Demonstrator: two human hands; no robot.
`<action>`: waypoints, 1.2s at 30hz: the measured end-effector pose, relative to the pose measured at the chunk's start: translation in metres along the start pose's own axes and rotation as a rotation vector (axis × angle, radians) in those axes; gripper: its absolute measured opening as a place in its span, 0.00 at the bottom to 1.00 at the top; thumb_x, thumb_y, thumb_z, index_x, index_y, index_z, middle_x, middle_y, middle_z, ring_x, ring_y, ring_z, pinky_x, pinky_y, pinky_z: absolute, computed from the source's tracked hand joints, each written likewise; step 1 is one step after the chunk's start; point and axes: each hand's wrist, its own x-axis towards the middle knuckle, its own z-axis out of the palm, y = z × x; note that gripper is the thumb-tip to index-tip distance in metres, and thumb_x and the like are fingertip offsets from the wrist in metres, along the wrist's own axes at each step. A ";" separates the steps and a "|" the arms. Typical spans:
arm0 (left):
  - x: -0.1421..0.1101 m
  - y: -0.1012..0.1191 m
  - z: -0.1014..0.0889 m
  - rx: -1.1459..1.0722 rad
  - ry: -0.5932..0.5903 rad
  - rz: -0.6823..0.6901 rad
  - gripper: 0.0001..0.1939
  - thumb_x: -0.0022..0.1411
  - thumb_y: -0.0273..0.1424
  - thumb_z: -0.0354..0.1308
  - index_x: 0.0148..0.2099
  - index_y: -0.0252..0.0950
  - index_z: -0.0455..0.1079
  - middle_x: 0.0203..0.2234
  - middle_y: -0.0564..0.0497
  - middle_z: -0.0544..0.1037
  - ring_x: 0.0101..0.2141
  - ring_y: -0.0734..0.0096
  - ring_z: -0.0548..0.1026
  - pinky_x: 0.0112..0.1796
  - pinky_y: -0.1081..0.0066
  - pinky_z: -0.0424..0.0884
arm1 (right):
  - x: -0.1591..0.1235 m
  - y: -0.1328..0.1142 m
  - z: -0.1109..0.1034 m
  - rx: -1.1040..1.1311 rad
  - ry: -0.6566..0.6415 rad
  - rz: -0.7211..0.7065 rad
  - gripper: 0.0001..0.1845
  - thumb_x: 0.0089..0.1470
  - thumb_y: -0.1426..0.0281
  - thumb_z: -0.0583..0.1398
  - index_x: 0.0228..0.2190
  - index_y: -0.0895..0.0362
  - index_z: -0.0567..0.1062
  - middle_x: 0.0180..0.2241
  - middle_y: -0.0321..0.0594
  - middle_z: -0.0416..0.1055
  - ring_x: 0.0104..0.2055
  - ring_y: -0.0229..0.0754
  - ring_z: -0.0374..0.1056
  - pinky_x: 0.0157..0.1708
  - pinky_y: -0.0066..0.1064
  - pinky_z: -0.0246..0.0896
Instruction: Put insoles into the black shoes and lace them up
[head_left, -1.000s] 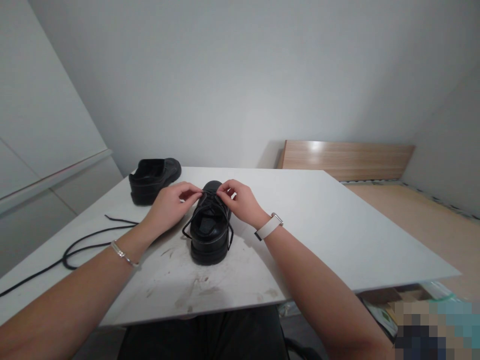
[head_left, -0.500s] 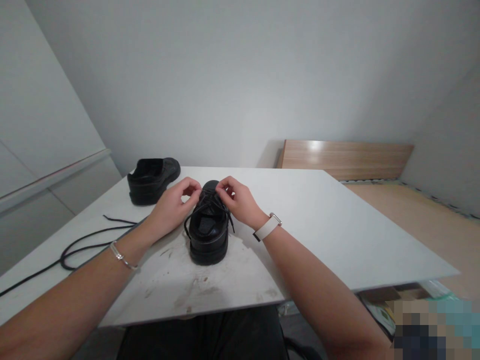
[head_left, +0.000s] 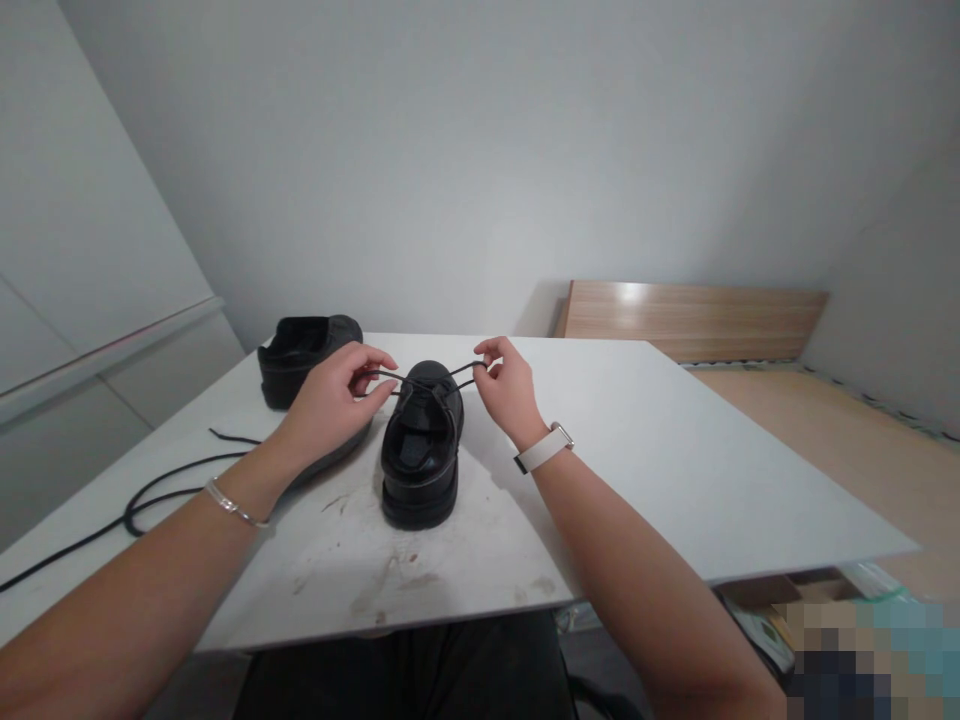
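Note:
A black lace-up shoe (head_left: 420,475) stands upright on the white table, its heel toward me and its toe pointing away. Black shoelace (head_left: 465,372) stretches out from both sides of the shoe's front. On the left, my left hand (head_left: 341,395) is closed on a loop of the lace, thumb and fingers curled round it. My right hand (head_left: 506,390) pinches the lace on the other side, clear of the shoe. Part of the lacing lies in shadow against the black upper and is hard to make out.
Behind my left hand a second black shoe (head_left: 289,375) stands on the table (head_left: 600,450). A loose black cord (head_left: 161,475) lies curled at the left. Dirt smudges mark the table's near edge. A wooden board (head_left: 690,318) stands beyond, at the right.
Both hands have moved apart from the shoe's front, left hand leftward and right hand rightward. The lace is now pulled out sideways between them.

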 end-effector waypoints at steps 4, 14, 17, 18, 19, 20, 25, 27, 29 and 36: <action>0.001 -0.011 0.003 0.186 -0.154 0.061 0.16 0.65 0.42 0.52 0.41 0.37 0.74 0.36 0.46 0.79 0.35 0.62 0.73 0.37 0.66 0.67 | 0.002 0.001 0.004 0.234 0.000 0.168 0.08 0.54 0.67 0.60 0.36 0.57 0.71 0.31 0.35 0.71 0.22 0.32 0.63 0.20 0.25 0.58; 0.001 -0.005 -0.001 0.210 -0.019 0.047 0.17 0.64 0.43 0.52 0.34 0.38 0.74 0.29 0.47 0.78 0.35 0.59 0.72 0.38 0.63 0.65 | 0.005 -0.006 0.002 0.443 0.109 0.148 0.07 0.59 0.70 0.56 0.34 0.59 0.73 0.27 0.38 0.74 0.29 0.35 0.72 0.29 0.26 0.68; 0.001 0.000 -0.006 0.089 0.038 0.010 0.15 0.63 0.43 0.54 0.33 0.38 0.73 0.29 0.48 0.77 0.35 0.60 0.71 0.40 0.62 0.66 | 0.003 -0.009 -0.001 0.361 0.153 0.054 0.12 0.63 0.64 0.54 0.36 0.58 0.73 0.29 0.39 0.75 0.28 0.34 0.68 0.29 0.26 0.64; 0.001 0.001 -0.007 0.012 0.035 -0.019 0.15 0.64 0.43 0.54 0.33 0.38 0.73 0.30 0.49 0.76 0.35 0.61 0.72 0.40 0.62 0.66 | 0.002 -0.011 -0.002 0.371 0.140 0.040 0.12 0.63 0.63 0.53 0.37 0.57 0.72 0.30 0.39 0.75 0.27 0.33 0.66 0.28 0.26 0.63; 0.001 0.003 -0.009 -0.074 0.024 -0.043 0.14 0.64 0.43 0.55 0.34 0.38 0.73 0.31 0.49 0.77 0.35 0.62 0.72 0.41 0.63 0.67 | 0.001 -0.012 -0.002 0.400 0.114 0.027 0.12 0.63 0.63 0.52 0.38 0.57 0.71 0.31 0.39 0.74 0.25 0.33 0.65 0.26 0.26 0.62; 0.000 0.004 -0.010 -0.158 0.004 -0.055 0.14 0.64 0.43 0.55 0.35 0.38 0.73 0.32 0.49 0.77 0.36 0.62 0.73 0.41 0.64 0.68 | 0.000 -0.014 -0.003 0.441 0.068 0.009 0.11 0.62 0.64 0.52 0.39 0.56 0.71 0.32 0.39 0.74 0.24 0.32 0.63 0.24 0.26 0.60; -0.006 0.009 -0.011 -0.480 -0.182 0.005 0.25 0.64 0.54 0.55 0.30 0.38 0.75 0.40 0.44 0.79 0.42 0.57 0.75 0.46 0.60 0.71 | -0.009 -0.031 -0.012 0.660 -0.507 -0.058 0.12 0.54 0.67 0.59 0.41 0.56 0.73 0.36 0.39 0.75 0.32 0.36 0.68 0.34 0.31 0.67; -0.009 0.011 -0.009 -0.577 -0.269 -0.019 0.35 0.61 0.64 0.48 0.25 0.39 0.75 0.37 0.42 0.79 0.40 0.54 0.75 0.46 0.58 0.73 | -0.011 -0.039 -0.017 0.731 -0.785 -0.029 0.15 0.53 0.63 0.61 0.42 0.57 0.75 0.40 0.42 0.76 0.40 0.41 0.72 0.43 0.35 0.69; -0.010 0.012 -0.007 -0.623 -0.310 -0.047 0.43 0.59 0.69 0.38 0.20 0.40 0.74 0.30 0.42 0.77 0.35 0.56 0.75 0.42 0.57 0.73 | -0.012 -0.044 -0.020 0.766 -0.923 -0.028 0.19 0.54 0.58 0.62 0.42 0.58 0.76 0.42 0.44 0.77 0.43 0.43 0.72 0.47 0.37 0.68; -0.005 0.010 0.004 -0.323 -0.072 -0.099 0.25 0.64 0.53 0.56 0.27 0.38 0.72 0.27 0.48 0.76 0.32 0.63 0.72 0.39 0.63 0.70 | -0.007 -0.026 -0.005 0.421 -0.391 -0.015 0.14 0.60 0.61 0.58 0.30 0.58 0.75 0.31 0.38 0.75 0.29 0.35 0.65 0.32 0.29 0.63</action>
